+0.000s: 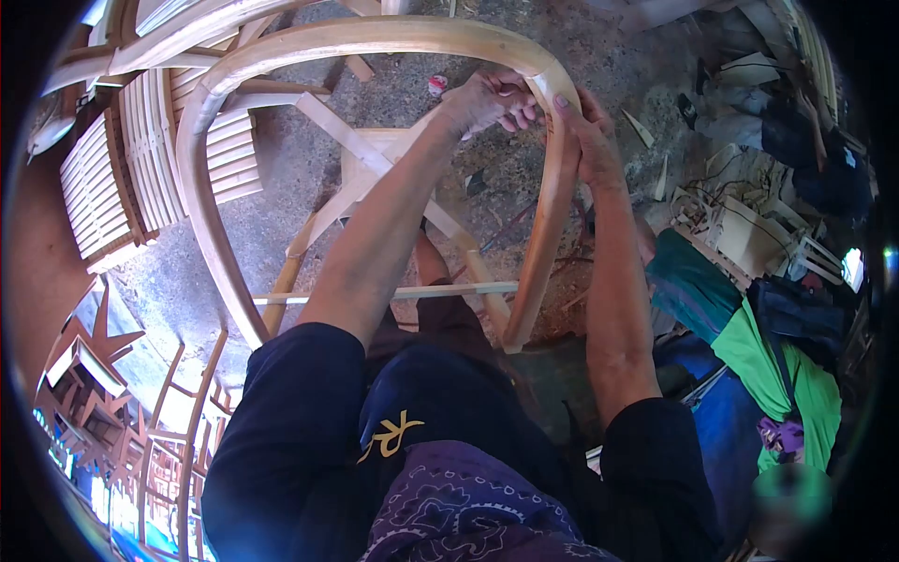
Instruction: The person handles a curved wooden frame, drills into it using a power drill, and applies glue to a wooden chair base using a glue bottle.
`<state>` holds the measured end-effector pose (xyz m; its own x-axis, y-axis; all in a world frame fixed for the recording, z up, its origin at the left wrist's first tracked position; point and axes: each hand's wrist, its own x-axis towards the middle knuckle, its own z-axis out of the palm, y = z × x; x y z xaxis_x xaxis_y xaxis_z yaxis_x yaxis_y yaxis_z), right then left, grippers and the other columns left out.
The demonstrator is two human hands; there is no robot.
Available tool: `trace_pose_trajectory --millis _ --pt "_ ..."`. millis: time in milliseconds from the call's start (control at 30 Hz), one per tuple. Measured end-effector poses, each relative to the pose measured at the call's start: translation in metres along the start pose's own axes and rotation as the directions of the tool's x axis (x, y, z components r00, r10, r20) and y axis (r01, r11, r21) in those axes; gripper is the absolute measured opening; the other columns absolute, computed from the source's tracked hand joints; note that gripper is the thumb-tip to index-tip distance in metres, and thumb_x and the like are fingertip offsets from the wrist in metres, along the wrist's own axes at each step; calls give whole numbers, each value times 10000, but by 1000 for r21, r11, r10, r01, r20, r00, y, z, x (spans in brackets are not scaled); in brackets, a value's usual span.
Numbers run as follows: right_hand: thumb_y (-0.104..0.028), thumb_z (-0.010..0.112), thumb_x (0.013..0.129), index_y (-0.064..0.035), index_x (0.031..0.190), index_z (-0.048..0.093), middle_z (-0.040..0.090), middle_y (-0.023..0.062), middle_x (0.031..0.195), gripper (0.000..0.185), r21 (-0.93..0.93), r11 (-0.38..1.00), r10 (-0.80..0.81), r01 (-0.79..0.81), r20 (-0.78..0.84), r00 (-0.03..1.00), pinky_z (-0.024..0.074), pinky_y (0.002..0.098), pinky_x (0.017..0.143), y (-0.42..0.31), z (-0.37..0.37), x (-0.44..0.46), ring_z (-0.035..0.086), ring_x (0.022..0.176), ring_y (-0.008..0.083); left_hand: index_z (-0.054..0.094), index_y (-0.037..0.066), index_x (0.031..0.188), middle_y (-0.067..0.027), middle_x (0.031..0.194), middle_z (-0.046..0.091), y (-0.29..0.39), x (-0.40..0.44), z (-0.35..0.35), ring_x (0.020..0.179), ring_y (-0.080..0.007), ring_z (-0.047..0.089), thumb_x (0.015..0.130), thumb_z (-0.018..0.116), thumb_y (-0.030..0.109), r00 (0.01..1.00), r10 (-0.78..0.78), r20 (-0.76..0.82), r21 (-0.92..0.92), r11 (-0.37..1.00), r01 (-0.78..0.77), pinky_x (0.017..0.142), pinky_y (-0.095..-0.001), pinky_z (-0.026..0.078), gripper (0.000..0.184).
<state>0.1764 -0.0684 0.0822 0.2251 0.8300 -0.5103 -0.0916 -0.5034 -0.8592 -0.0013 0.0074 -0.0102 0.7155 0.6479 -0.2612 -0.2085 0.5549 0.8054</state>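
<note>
the frame [375, 36], a bent loop of pale wood, stands in front of the person, arching away over the floor [323, 51] with its two ends coming back toward the lap. both hands are at its far right bend. the right hand [594, 140] is clasped on from outside, thumb laid along the face and fingers round the outer edge, a hold that seems meant to keep the curve from shifting. the left hand [492, 101] reaches across the loop to the inner side of the same bend, fingers curled in close to the wood; whether it pinches something small there, i cannot tell. having one hand on each side probably lets them work against each other.

a thin bar [449, 291] spans the near ends of the loop, likely so they keep their spread. lower down, crossed slats [342, 136] run toward the corners, which would brace the piece against twisting.

slatted panels [150, 159] lie to the left, seemingly set aside out of the arms' way. on the right are wood scraps [749, 234] and a green cloth [782, 375], and farther off, another person [788, 131] in dark clothes.
</note>
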Motion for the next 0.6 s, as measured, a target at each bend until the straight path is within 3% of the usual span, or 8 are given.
trace_pose_trajectory --millis 67,167,233,300,367,433,500,600 --pt "-328 741 937 -15 1350 552 646 117 1208 552 -131 980 -153 147 -38 987 515 312 909 2 5 -4 637 1063 182 556 46 1390 -118 971 720 5 -22 14 801 -195 709 941 683 91 994 -37 -102 8 999 38 685 -310 600 469" --pt "-396 681 974 -11 1400 504 605 131 1278 601 -299 922 -261 245 -14 965 438 314 1018 9 11 -6 566 1168 192 618 25 1318 -118 988 731 -12 -63 10 825 -184 700 928 711 105 973 52 -227 69 997 -38 714 -298 584 408" --pt "-432 649 985 -13 1418 491 610 133 1280 622 -400 881 -272 253 10 962 439 322 1026 6 11 -10 573 1171 202 676 14 1227 -101 989 736 9 -106 10 831 -159 685 898 745 78 908 263 -326 612 791 -10 742 -291 566 343" --pt "-456 625 993 -16 1424 493 615 138 1279 629 -424 876 -247 231 16 969 437 330 1034 1 8 -13 578 1177 212 731 94 1159 -78 992 730 59 -157 7 838 -163 695 832 795 91 784 454 -424 728 685 -3 765 -324 564 333" --pt "-470 610 997 -21 1417 511 620 146 1278 622 -368 912 -190 180 11 982 433 338 1042 0 6 -15 581 1186 224 739 112 1127 -75 984 701 96 -198 -32 932 -232 678 775 852 109 590 735 -334 923 381 48 838 -351 549 370" --pt "-475 613 994 -30 1413 527 620 150 1294 617 -457 875 -155 161 51 987 426 340 1054 -13 2 -9 575 1214 227 700 140 1247 -146 1118 669 148 -234 -65 1003 -295 666 809 849 237 494 846 -202 938 23 345 911 -397 535 474" --pt "-480 597 1003 -45 1411 545 620 139 1306 598 -474 865 -148 164 70 986 414 340 1065 -15 3 -3 566 1233 221 565 151 1441 -193 1244 621 168 -251 -103 1236 -336 568 871 801 389 489 809 -327 746 -98 659 1037 -446 467 661" --pt "-490 561 1023 -69 1418 558 619 110 1317 578 -424 893 -143 153 56 988 404 338 1074 -11 5 7 556 1242 206 405 168 1559 -286 1345 580 174 -255 -158 1325 -415 518 963 630 546 576 538 -615 785 348 513 1076 -468 430 741"
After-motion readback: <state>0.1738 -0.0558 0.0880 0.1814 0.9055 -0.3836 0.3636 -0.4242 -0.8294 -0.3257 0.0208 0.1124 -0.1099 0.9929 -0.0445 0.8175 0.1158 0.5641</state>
